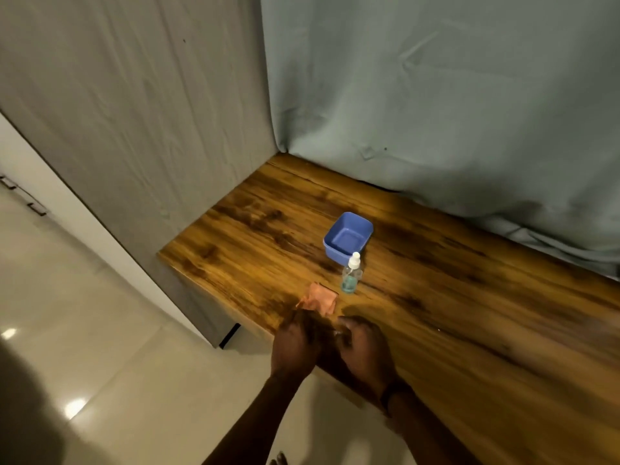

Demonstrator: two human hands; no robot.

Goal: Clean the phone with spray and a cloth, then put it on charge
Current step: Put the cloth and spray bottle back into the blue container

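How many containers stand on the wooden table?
2. A blue tub stands toward the back, and a clear spray bottle stands just in front of it, right of the orange cloth. The hands may hide something small.

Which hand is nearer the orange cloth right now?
Left. The left hand sits just below the orange cloth, its fingers almost touching it; the right hand is further right, clear of it.

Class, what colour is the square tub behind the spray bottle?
Blue: the tub, clearest in the head view.
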